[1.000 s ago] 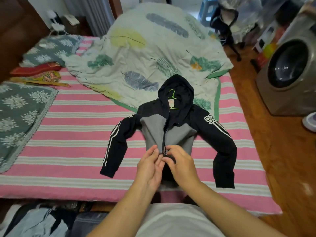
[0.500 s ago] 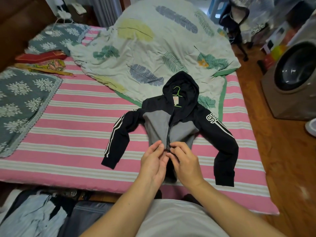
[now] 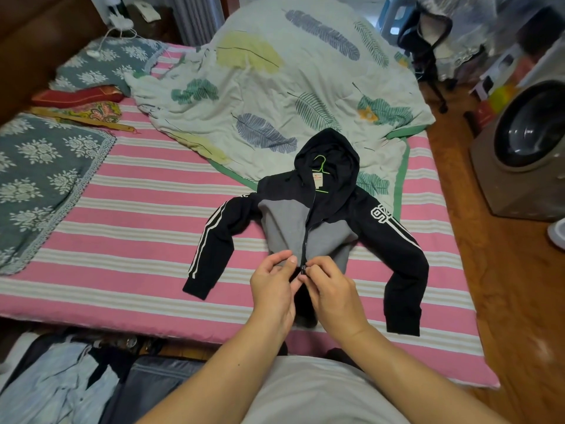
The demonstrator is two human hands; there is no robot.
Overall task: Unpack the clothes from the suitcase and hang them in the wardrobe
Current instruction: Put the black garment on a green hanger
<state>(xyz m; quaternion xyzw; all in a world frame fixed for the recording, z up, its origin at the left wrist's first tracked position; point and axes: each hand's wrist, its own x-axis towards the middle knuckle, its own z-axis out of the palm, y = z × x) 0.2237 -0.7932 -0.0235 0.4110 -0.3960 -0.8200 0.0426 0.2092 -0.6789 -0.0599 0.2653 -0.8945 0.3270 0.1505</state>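
Lying flat on the bed (image 3: 128, 228), front upward, the black and grey hooded jacket (image 3: 308, 221) is spread with both sleeves out so that its two front edges meet along the middle, which seems the reason for laying it down: a zip closes more easily when the cloth is flat and square. A green hanger (image 3: 321, 165) is already inside the jacket; its hook shows in the hood opening, so the garment looks prepared for the wardrobe, which is out of view. Both hands work at the lower end of the zip (image 3: 303, 266). The left hand (image 3: 272, 289) pinches the grey cloth just beside the zip, apparently to steady that edge, while the right hand (image 3: 331, 290) pinches what appears to be the slider; the slider itself is too small to make out. The jacket's hem lies under and between the hands, its hood pointing away from the person onto the leaf-printed quilt (image 3: 290, 87). More folded clothes (image 3: 61, 384) lie at the lower left below the bed's edge, probably in the suitcase, whose frame cannot be clearly seen.
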